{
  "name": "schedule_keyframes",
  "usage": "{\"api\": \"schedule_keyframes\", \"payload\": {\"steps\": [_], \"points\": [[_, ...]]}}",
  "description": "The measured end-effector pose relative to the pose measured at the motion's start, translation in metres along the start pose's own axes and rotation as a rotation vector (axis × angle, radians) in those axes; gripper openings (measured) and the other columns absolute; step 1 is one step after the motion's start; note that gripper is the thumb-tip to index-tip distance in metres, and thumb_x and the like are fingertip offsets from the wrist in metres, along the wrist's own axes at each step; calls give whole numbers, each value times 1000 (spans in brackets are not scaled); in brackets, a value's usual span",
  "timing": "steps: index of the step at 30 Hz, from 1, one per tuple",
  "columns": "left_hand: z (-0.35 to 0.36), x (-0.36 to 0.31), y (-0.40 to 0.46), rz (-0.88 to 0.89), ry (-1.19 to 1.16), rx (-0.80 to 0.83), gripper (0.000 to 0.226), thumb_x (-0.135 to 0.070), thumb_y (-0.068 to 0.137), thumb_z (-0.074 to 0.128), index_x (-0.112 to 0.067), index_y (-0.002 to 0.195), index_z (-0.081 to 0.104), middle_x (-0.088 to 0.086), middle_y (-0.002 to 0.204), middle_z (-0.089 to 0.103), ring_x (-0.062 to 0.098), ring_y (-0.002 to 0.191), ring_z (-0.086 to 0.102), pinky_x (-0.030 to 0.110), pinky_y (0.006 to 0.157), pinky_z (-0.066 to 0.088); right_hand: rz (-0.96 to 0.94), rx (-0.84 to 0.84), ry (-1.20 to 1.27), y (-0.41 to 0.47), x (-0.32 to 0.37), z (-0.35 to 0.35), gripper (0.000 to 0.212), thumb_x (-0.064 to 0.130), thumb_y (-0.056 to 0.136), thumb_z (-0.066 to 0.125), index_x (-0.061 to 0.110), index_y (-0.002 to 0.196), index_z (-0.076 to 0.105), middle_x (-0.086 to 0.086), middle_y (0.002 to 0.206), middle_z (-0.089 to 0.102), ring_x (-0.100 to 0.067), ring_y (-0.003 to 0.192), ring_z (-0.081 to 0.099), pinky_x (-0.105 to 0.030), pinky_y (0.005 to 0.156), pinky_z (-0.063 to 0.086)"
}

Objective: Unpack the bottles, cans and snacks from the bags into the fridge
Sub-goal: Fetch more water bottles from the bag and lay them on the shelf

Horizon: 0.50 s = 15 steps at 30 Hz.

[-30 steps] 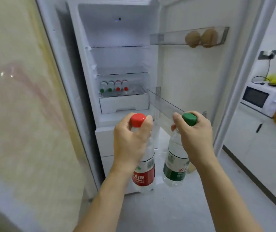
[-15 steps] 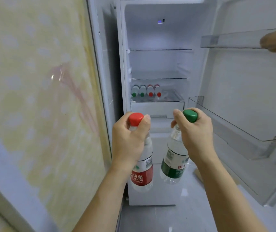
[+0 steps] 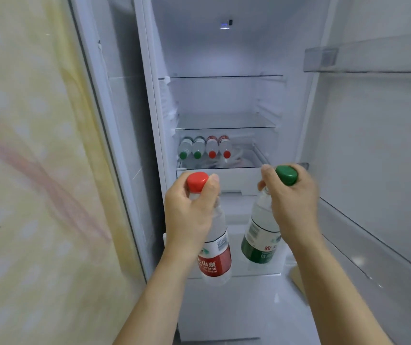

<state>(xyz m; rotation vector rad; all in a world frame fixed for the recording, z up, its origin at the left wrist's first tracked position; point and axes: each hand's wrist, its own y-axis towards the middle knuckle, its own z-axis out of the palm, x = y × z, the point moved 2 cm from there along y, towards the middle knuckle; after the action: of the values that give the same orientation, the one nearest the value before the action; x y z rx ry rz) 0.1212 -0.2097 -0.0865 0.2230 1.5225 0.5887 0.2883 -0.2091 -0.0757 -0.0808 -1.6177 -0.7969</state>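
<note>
Overhead, from the head view, an open fridge (image 3: pixel 224 58) stands straight ahead, white inside and lit by a small lamp (image 3: pixel 225 24) on its back wall. Two glass shelves (image 3: pixel 221 77) cross the upper part, both bare. Below them a drawer (image 3: pixel 214 175) holds four bottles (image 3: pixel 204 146) lying on their sides, caps outward: two green on the left, two red on the right. The door (image 3: pixel 378 145) hangs open to the right, with clear racks (image 3: pixel 368 58) on its inner face. A pale yellow patterned wall (image 3: pixel 30 170) fills the left side. The floor (image 3: pixel 236 307) is light and glossy.

The left hand (image 3: pixel 189 210) grips the neck of a red bottle (image 3: pixel 214 255), fingers curled round just under the red cap; the bottle hangs upright, clear, with a red label. The right hand (image 3: pixel 291 195) grips the neck of a green bottle (image 3: pixel 261 240) likewise; it tilts slightly, bearing a green label and cap. Both bottles are held in front of the fridge, below the drawer, apart from each other.
</note>
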Motion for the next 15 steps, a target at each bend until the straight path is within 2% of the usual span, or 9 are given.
{"api": "schedule_keyframes", "payload": {"steps": [4, 7, 10, 13, 15], "points": [[15, 23, 39, -3, -38, -65, 19, -28, 93, 65, -14, 82, 60, 10, 76, 67, 22, 74, 69, 30, 72, 57, 3, -35, 26, 41, -20, 19, 19, 33, 87, 66, 18, 77, 61, 5, 67, 67, 3, 58, 58, -12, 55, 43], [24, 44, 70, -9, -45, -87, 18, -31, 93, 65, -16, 83, 60, 10, 80, 68, 20, 77, 69, 27, 73, 55, 6, -59, 38, 70, -39, 37, 23, 34, 87, 66, 15, 76, 61, 3, 67, 68, -3, 59, 58, -18, 57, 44], [34, 66, 104, -22, -55, -87, 15, -32, 93, 64, -23, 83, 58, 8, 83, 68, 16, 77, 69, 26, 74, 56, 1, -81, 19, 99, -57, 58, 26, 34, 87, 66, 11, 77, 61, 1, 67, 64, -2, 55, 52, -12, 53, 41], [42, 94, 141, -18, -57, -56, 17, -37, 90, 66, -27, 82, 55, 12, 87, 66, 26, 82, 65, 42, 81, 56, -30, -139, -8, 126, -72, 79, 27, 34, 88, 65, 9, 78, 62, -3, 68, 60, -5, 56, 48, -12, 52, 39], [47, 109, 167, -24, -88, -29, 16, -35, 88, 65, -28, 81, 53, 9, 81, 60, 22, 75, 58, 46, 79, 52, -35, -198, -16, 146, -79, 93, 26, 36, 88, 65, 12, 78, 61, -2, 70, 61, -7, 58, 51, -16, 55, 42]]}}
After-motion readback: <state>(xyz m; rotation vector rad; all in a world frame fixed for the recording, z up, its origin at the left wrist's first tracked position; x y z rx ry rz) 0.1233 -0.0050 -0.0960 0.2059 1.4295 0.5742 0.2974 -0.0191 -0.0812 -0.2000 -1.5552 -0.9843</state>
